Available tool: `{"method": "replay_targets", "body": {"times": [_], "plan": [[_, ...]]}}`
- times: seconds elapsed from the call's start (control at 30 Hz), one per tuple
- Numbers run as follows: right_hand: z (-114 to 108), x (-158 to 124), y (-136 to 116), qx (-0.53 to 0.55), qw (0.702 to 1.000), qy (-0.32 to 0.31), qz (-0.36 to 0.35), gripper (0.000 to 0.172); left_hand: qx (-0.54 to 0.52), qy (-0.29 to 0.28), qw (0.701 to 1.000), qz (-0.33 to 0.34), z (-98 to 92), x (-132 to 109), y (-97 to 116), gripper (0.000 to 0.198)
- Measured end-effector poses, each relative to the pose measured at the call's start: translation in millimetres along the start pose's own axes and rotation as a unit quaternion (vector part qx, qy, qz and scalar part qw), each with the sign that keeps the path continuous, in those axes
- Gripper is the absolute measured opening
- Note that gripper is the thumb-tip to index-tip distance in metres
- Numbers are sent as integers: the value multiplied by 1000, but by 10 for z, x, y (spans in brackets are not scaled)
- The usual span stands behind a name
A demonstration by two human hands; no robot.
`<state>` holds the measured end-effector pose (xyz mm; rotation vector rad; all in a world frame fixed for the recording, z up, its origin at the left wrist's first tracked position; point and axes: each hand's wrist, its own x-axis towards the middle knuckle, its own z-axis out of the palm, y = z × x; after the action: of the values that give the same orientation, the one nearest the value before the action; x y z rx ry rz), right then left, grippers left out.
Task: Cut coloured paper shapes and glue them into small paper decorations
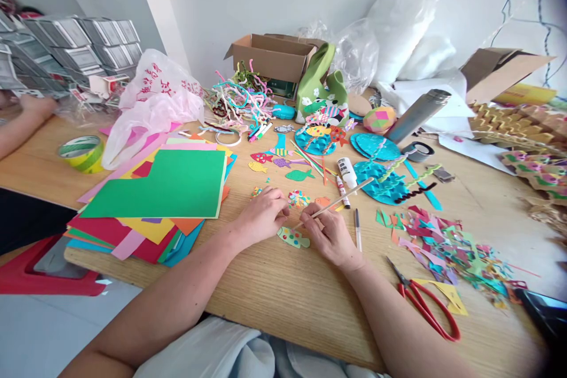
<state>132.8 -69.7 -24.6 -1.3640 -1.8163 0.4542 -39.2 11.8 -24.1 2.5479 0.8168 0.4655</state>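
Note:
A pale green paper fish point(293, 238) with coloured dots lies on the table between my hands. My right hand point(328, 235) pinches a thin wooden stick point(343, 196), whose lower tip points down at the fish. Just left of the fish's head, my left hand point(264, 217) is closed with its fingers curled; whatever its fingertips hold is hidden. Small coloured paper dots point(299, 198) are heaped beyond my hands. Farther back lie several cut paper fish, including a green fish point(300, 175) and a yellow fish point(257, 166). A white glue bottle point(346, 172) stands near a marker point(342, 191).
Coloured paper sheets point(177, 183) pile up at left beside tape point(81, 153). Red-handled scissors point(423, 301) and paper scraps point(460, 251) lie at right. Blue painted discs point(381, 182), a steel flask point(419, 115) and a green bag point(323, 91) stand behind. Another person's arm point(26, 121) shows far left.

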Motion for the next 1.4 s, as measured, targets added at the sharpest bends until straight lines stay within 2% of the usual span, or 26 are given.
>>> {"method": "replay_targets", "body": {"times": [0.5,1.03,1.4], "plan": [[13,-16,40,-7,1000,-11,-19,28,-6,-15,1000,1,-18,-12,-1,16],[26,-11,58,-24,999,-12,-39,25,-24,-82,994,62,-93,-21,-83,27],[26,-30,67,-48,999,-18,-18,25,-39,-91,990,96,-63,-29,-86,34]]}}
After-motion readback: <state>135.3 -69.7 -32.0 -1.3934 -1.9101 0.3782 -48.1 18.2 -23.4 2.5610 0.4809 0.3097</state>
